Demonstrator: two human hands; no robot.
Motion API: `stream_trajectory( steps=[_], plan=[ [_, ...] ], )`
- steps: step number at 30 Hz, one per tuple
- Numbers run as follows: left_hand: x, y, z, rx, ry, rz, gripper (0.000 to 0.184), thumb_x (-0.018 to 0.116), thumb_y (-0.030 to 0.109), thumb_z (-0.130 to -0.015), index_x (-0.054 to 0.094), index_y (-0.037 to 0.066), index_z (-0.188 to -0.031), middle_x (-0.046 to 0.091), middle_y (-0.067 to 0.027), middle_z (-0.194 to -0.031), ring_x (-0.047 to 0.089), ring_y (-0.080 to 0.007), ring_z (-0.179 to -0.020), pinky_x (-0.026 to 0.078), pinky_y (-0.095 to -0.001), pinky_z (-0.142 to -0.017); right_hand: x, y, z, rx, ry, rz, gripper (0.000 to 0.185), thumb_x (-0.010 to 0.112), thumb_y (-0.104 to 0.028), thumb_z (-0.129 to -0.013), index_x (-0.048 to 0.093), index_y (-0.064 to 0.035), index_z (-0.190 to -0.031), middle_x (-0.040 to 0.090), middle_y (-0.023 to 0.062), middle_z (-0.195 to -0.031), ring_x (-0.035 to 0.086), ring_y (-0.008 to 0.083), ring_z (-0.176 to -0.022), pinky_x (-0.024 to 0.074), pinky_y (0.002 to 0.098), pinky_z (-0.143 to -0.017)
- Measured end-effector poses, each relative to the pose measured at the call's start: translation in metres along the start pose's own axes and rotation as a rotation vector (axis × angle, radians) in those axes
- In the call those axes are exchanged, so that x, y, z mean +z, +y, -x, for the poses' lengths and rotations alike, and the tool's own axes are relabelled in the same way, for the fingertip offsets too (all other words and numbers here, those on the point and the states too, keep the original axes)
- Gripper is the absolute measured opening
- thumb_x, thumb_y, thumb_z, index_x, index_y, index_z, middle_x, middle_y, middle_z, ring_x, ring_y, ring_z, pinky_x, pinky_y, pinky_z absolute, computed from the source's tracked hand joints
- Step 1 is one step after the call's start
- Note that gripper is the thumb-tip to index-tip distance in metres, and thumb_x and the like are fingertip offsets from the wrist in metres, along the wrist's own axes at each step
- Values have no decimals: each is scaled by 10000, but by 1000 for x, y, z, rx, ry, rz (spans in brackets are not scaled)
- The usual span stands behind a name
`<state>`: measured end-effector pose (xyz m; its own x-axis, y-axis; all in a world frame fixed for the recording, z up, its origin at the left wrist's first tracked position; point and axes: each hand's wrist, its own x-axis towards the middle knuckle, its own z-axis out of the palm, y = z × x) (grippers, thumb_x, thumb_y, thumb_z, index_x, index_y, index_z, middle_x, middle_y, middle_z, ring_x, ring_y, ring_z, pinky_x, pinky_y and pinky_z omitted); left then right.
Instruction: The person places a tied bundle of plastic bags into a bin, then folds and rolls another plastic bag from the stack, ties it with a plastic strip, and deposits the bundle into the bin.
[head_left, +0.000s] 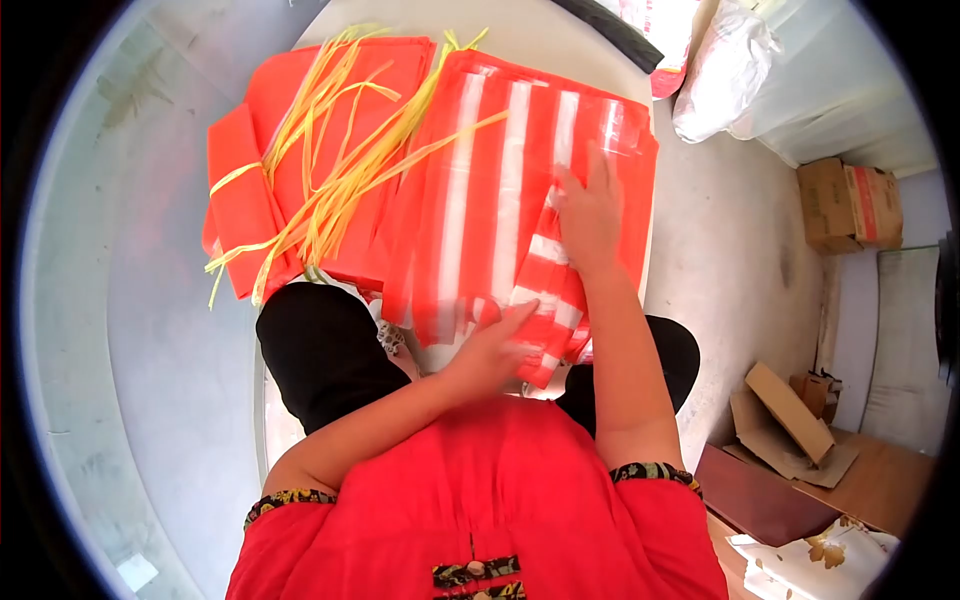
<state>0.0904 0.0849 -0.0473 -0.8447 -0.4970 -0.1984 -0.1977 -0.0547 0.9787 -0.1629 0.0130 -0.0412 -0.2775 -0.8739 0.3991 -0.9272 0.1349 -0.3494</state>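
A stack of red plastic sheets with white stripes (508,150) lies on the table in front of me, close to my body. One near right part is folded over into a narrow striped flap (547,300). My right hand (592,218) rests on the upper end of this flap, fingers spread and somewhat blurred. At its lower left edge is my left hand (488,352), with fingers stretched toward the flap and slightly smeared. Yellow ties (345,200) spread in a loose bunch across the left of the stack and over plain red sheets (262,90).
A folded red bundle with a yellow band (240,190) lies at the left. A dark bar (615,35) crosses the table's far end. White bags (725,70) stand beyond. Cardboard boxes (850,205) and an opened carton (790,425) are on the right.
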Motion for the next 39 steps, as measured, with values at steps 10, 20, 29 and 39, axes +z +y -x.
stream_trajectory(
  steps=[10, 20, 29, 39],
  plan=[
    [-2, 24, 2, -103, -33, 212, 825, 624, -16, -950, 242, 91, -1674, 394, -113, -1635, 541, -101, -1231, 503, -252, -961, -64, 7, 82, 486, -41, -598, 778, 769, -86, -896, 378, -22, -1565, 392, 202, -1594, 476, 306, -1408, 485, 407, -1091],
    [33, 40, 13, -179, -148, 141, 775, 616, 17, -947, 303, 84, -1653, 484, -65, -1575, 589, -125, -1205, 489, -290, -1015, -66, -15, 141, 521, -102, -722, 981, 821, -105, -834, 247, -4, -1623, 413, 217, -1557, 471, 295, -1414, 485, 402, -1095],
    [23, 14, 29, 8, -356, -312, 740, 616, 132, -951, 358, 197, -1642, 673, -135, -1364, 680, -223, -1145, 531, -375, -992, -64, -25, 152, 350, -5, -590, 1032, 851, -51, -741, 295, -23, -1610, 463, 227, -1491, 507, 323, -1371, 481, 429, -1096],
    [-124, 19, -2, 49, 683, -638, 453, 680, 248, -970, 641, 76, -1387, 592, -149, -1464, 591, -309, -1286, 496, -436, -1045, -94, -31, 160, 657, -132, -1026, 1010, 767, -2, -779, 244, -50, -1641, 461, 205, -1538, 543, 296, -1328, 534, 397, -1036]
  ],
)
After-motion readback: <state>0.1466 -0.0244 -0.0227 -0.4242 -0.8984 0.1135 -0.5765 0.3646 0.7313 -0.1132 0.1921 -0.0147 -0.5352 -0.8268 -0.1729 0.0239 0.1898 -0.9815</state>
